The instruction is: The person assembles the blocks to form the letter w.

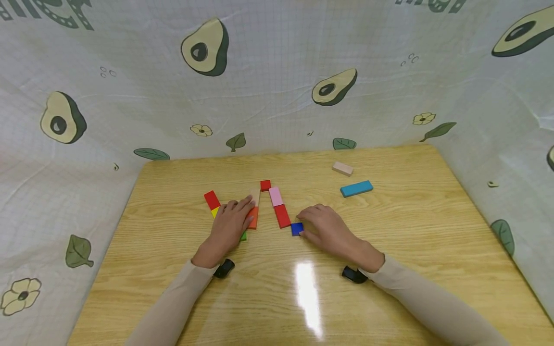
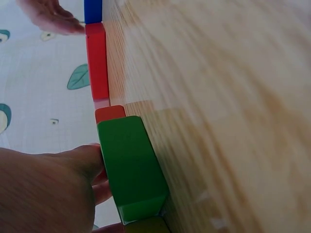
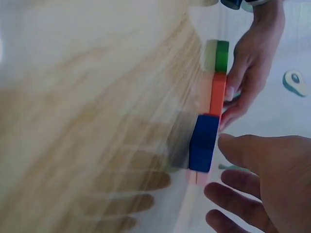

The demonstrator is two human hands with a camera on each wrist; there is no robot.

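Observation:
In the head view my left hand (image 1: 225, 228) lies over the left part of a zigzag of coloured blocks. Its fingertips touch an orange block (image 1: 253, 221) and a pale block (image 1: 256, 197). A green block (image 1: 244, 236) and a yellow block (image 1: 214, 212) show partly from beneath that hand. My right hand (image 1: 326, 228) is beside a small blue block (image 1: 296, 229), thumb at its edge and the other fingers spread apart. The blue block meets the lower end of a red block (image 1: 282, 216), which continues a pink block (image 1: 275, 196).
A small red block (image 1: 265, 185) sits at the zigzag's middle top, another red block (image 1: 212, 200) at its left end. Farther back on the right lie a light blue block (image 1: 357, 188) and a beige block (image 1: 343, 168). Printed cloth (image 1: 277, 86) borders the wooden table (image 1: 398, 226).

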